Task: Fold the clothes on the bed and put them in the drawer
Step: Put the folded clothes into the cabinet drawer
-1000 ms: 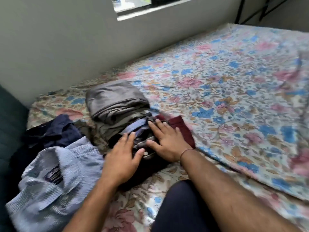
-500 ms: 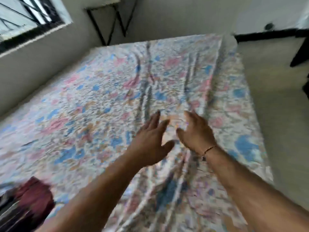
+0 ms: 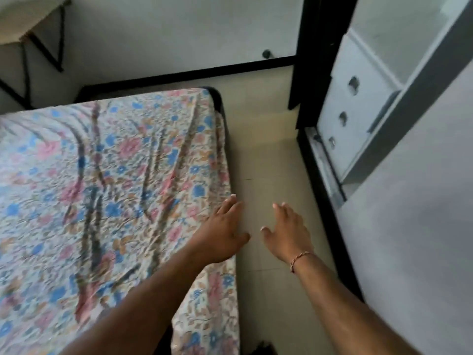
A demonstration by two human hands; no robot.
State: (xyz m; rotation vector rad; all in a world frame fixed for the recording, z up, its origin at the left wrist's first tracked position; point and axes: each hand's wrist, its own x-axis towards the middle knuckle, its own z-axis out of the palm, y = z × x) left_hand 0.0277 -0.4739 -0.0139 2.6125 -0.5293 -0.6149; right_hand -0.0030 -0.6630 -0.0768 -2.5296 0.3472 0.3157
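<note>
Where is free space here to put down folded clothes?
The floral bed is bare up to its right edge. The floor strip between bed and drawer unit is free. Left hand and right hand hold nothing.

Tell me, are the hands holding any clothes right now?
No. Both hands are empty: the left hand and right hand have their fingers spread, reaching out past the edge of the bed.

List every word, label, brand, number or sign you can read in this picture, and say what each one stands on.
None: no readable text shows anywhere.
The bedsheet carries only a flower print.
The white drawers bear only handles, with no labels.
The left hand and right hand hold nothing printed.
</note>
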